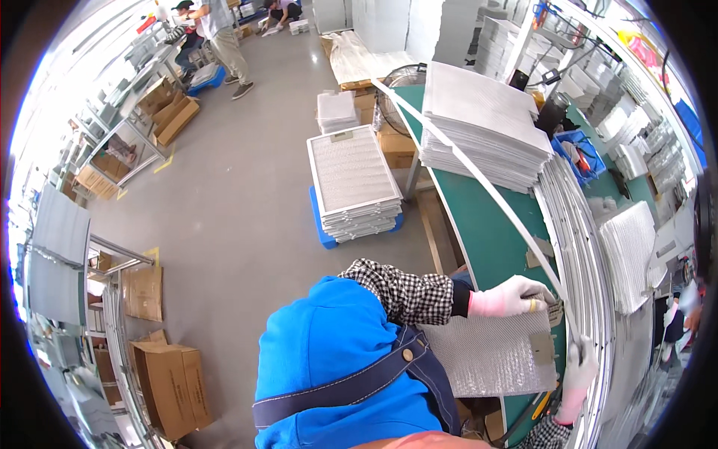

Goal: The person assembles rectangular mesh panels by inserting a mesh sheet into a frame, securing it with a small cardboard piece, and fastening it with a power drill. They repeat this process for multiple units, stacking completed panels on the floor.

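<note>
Lying flat on the near end of the green counter [486,232], the grey mesh filter sheet [486,359] sits against the person's body, its far edge just under a long white strip [479,176] that runs diagonally across the counter toward a tall stack of mesh sheets [486,123], with bare green surface between. The left hand [512,297], gloved, rests its curled fingers [535,299] on the sheet's far corner beside the strip. The right hand [580,367] closes its fingers around the strip at the counter's right edge, beside curved metal frames [583,247].
</note>
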Available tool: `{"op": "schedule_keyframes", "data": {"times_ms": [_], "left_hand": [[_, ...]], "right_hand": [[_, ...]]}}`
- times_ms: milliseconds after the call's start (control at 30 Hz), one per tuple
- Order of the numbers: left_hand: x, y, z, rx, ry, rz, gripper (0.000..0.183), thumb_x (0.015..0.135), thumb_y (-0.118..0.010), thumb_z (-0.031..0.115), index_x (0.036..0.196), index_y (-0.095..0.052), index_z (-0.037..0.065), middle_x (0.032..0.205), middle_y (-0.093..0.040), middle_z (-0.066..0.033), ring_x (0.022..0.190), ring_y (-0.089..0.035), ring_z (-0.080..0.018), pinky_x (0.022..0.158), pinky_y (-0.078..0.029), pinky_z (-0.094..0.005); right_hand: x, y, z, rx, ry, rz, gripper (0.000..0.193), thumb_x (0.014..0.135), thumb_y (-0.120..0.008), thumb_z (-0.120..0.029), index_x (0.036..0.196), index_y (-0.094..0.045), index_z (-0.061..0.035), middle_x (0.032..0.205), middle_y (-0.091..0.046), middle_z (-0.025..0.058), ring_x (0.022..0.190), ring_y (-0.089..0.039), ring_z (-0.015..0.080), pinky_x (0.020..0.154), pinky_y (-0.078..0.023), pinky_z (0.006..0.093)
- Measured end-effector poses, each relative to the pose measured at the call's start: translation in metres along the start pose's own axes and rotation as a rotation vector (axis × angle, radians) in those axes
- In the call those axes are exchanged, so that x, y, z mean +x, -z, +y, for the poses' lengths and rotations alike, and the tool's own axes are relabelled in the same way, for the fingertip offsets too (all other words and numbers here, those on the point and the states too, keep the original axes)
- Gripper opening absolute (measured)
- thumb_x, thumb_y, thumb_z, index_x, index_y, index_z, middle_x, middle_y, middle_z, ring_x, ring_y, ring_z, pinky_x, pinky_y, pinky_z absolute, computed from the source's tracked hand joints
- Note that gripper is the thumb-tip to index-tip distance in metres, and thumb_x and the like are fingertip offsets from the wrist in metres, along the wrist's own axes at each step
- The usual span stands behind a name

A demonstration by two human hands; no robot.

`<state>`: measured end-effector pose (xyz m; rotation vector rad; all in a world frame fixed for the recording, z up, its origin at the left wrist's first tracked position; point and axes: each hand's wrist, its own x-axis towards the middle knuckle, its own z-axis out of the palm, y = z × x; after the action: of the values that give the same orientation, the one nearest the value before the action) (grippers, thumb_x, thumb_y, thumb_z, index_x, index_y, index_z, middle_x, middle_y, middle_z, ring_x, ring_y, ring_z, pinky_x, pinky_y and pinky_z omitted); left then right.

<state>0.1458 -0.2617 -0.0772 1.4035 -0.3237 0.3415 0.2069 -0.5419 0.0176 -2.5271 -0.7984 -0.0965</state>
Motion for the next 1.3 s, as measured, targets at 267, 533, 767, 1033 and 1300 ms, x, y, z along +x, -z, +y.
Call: {"op": "schedule_keyframes", "data": {"times_ms": [267, 533, 767, 1033, 1300], "left_hand": [[0.002, 0.005, -0.007, 0.016, 0.18, 0.077, 0.026, 0.096, -0.07, 0.016, 0.114, -0.069, -0.004, 0.088, -0.07, -0.0037, 0.084, -0.058, -0.0053, 0.079, -0.052, -0.027], [0.006, -0.001, -0.011, -0.244, 0.199, -0.036, 0.026, 0.091, -0.077, 0.019, 0.108, -0.073, -0.001, 0.097, -0.073, -0.0016, 0.091, -0.066, -0.0089, 0.083, -0.055, -0.0285], [0.015, -0.002, 0.024, -0.264, 0.382, -0.238, 0.055, 0.088, -0.079, 0.025, 0.134, -0.06, 0.0, 0.113, -0.067, -0.0069, 0.105, -0.061, -0.0151, 0.095, -0.049, -0.0301], [0.007, 0.005, -0.001, -0.298, 0.393, -0.186, 0.057, 0.087, -0.08, 0.022, 0.134, -0.058, 0.0, 0.116, -0.065, -0.0042, 0.104, -0.059, -0.0125, 0.097, -0.044, -0.0274], [0.009, 0.001, 0.002, -0.32, 0.433, -0.17, 0.052, 0.087, -0.079, 0.018, 0.132, -0.06, 0.002, 0.11, -0.061, -0.0009, 0.102, -0.056, -0.0098, 0.094, -0.044, -0.0254]], "right_hand": [[0.047, -0.05, -0.063, 0.096, 0.16, -0.21, 0.02, 0.095, -0.059, -0.013, 0.104, -0.06, 0.0047, 0.093, -0.054, 0.0187, 0.086, -0.058, 0.0334, 0.079, -0.046, 0.0413], [0.021, 0.001, -0.025, 0.143, -0.005, -0.428, 0.021, 0.091, -0.062, -0.011, 0.106, -0.062, 0.004, 0.093, -0.057, 0.0186, 0.088, -0.06, 0.0315, 0.082, -0.048, 0.0381], [0.014, -0.016, -0.034, 0.265, 0.092, -0.402, 0.038, 0.092, -0.067, -0.024, 0.119, -0.059, 0.0019, 0.108, -0.066, 0.0201, 0.101, -0.065, 0.0334, 0.089, -0.052, 0.0385], [-0.02, 0.025, 0.009, 0.132, 0.002, -0.421, 0.031, 0.092, -0.066, -0.024, 0.11, -0.064, 0.001, 0.09, -0.059, 0.0142, 0.084, -0.062, 0.0267, 0.077, -0.05, 0.0381], [-0.026, 0.015, -0.008, 0.183, -0.165, -0.447, 0.026, 0.094, -0.064, -0.02, 0.111, -0.064, -0.0007, 0.094, -0.067, 0.018, 0.088, -0.066, 0.0302, 0.081, -0.052, 0.0388]]}}
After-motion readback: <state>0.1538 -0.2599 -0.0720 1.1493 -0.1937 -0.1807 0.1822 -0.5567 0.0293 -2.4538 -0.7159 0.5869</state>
